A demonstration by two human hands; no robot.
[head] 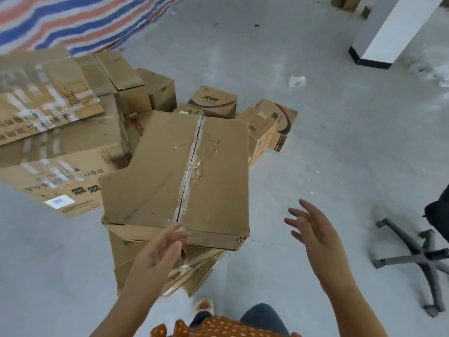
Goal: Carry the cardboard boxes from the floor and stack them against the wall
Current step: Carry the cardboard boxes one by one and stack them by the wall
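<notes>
Reaching with both hands spread and holding nothing, left hand (160, 249) and right hand (313, 229), I judge the taped box (184, 171) light, dented; best gripped at opposite side edges.

The lower box (155, 268) is mostly hidden under the taped box (177, 176) just beyond the left hand's fingers (170, 235); the big printed boxes (48, 122) far left of them are blurred and cut off; the chair (418, 259) right of the right hand's fingers (303, 220) runs off the edge.

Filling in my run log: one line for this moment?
left hand: open, at taped box edge | right hand: open, clear | box: on stack
</notes>
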